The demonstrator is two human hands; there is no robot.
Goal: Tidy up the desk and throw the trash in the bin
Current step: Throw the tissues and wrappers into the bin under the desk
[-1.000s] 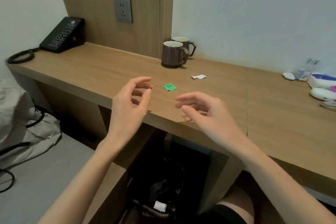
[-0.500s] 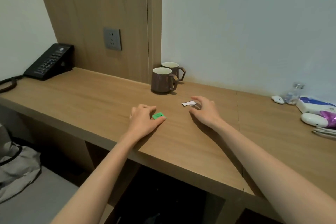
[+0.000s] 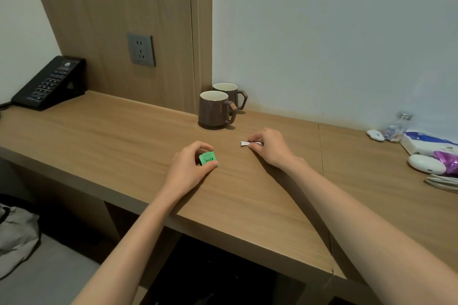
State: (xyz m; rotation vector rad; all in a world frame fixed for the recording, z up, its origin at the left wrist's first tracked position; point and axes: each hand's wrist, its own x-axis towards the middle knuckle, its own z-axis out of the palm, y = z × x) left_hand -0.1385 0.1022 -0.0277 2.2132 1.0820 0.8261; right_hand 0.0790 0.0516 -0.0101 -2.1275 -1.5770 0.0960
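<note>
My left hand (image 3: 190, 166) pinches a small green wrapper (image 3: 208, 158) between thumb and fingers, tilted up off the wooden desk (image 3: 111, 131). To its right, my right hand (image 3: 270, 147) pinches a small white paper scrap (image 3: 245, 143) that lies on the desk; only the scrap's left end shows past my fingertips. Both hands sit near the middle of the desk, just in front of the mugs. The bin is not in view.
Two brown mugs (image 3: 214, 109) stand against the wall behind my hands. A black phone (image 3: 49, 83) sits at the far left. White devices (image 3: 426, 163), a purple wrapper (image 3: 447, 158), a small bottle (image 3: 396, 126) and a box crowd the right end. A grey bag (image 3: 17, 238) lies on the floor.
Both hands came down from above the desk edge onto the two scraps; the left closed on the green wrapper and tilted it up, the right closed on the white scrap. The view rose away from the bin.
</note>
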